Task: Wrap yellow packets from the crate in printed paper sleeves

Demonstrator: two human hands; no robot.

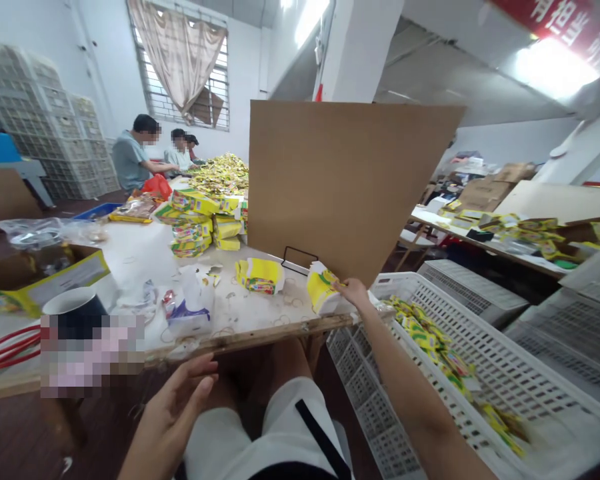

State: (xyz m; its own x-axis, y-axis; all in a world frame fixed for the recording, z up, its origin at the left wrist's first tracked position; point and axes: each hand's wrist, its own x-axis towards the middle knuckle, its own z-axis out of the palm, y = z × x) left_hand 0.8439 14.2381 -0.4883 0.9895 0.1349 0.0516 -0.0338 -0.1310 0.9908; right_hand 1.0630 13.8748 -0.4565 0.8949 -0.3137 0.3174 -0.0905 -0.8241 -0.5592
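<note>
My right hand [353, 293] reaches to the table's right end, its fingers closed on the edge of a bundle of yellow printed cartons [323, 290]. The bundle stands tilted near the front edge. Left of it lies a similar carton bundle [261, 275], with a thin black wire stand [301, 257] just behind. My left hand [180, 400] hovers over my lap, short of the table edge, thumb and fingers apart and nothing in it. Behind the bundles a large brown cardboard sheet [340, 187] stands upright.
A white plastic crate [545, 400] with yellow cartons stands to my right. Stacked carton bundles [193, 223], a tissue pack [190, 313], a dark mug [77, 313] and red cable [13, 347] lie on the table [250, 317]. Several people sit at the far left.
</note>
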